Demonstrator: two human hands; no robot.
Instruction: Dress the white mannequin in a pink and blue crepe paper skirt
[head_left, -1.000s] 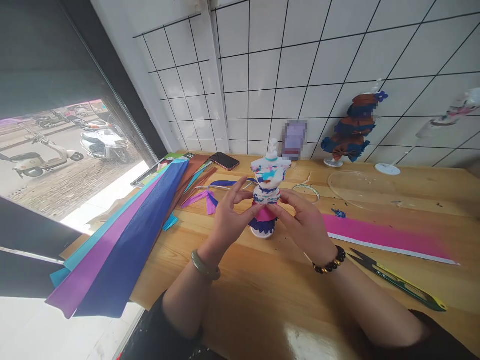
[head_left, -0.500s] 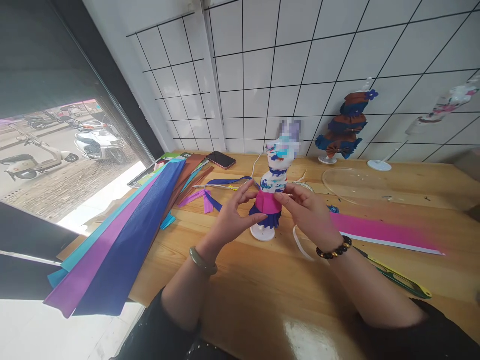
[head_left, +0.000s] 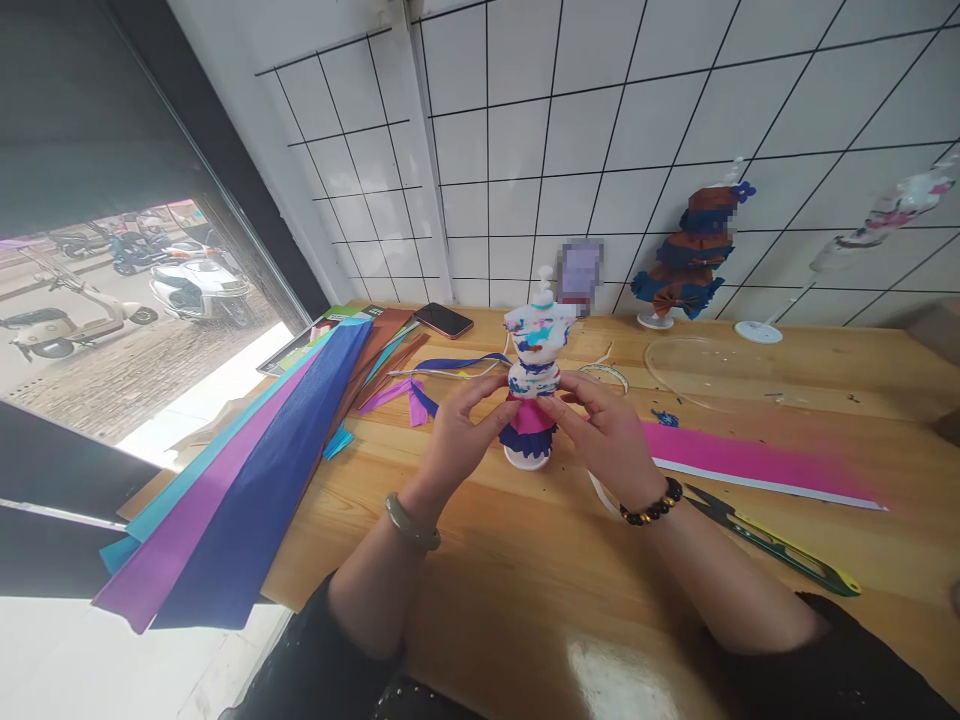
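Note:
A small white mannequin (head_left: 536, 335), painted in blue, red and turquoise patches, stands upright on its round base (head_left: 527, 459). Around its lower part is a pink paper band (head_left: 531, 415) above a dark blue ruffle (head_left: 528, 441). From the left, my left hand (head_left: 466, 432) pinches the band's upper edge between thumb and fingers. My right hand (head_left: 611, 435) grips the same edge on the other side, its thumb close to the left thumb. The back of the band is hidden.
Blue, purple and turquoise paper sheets (head_left: 247, 480) lie at the left. A phone (head_left: 444, 320) is near the wall. On the right are a pink strip (head_left: 750, 462), yellow-green scissors (head_left: 780, 545), a clear disc (head_left: 712, 372) and a dressed figure (head_left: 690, 250).
The mannequin, tilted before, now stands upright and its top has moved left. My left fingers have closed in on the band, and my right hand has shifted slightly left.

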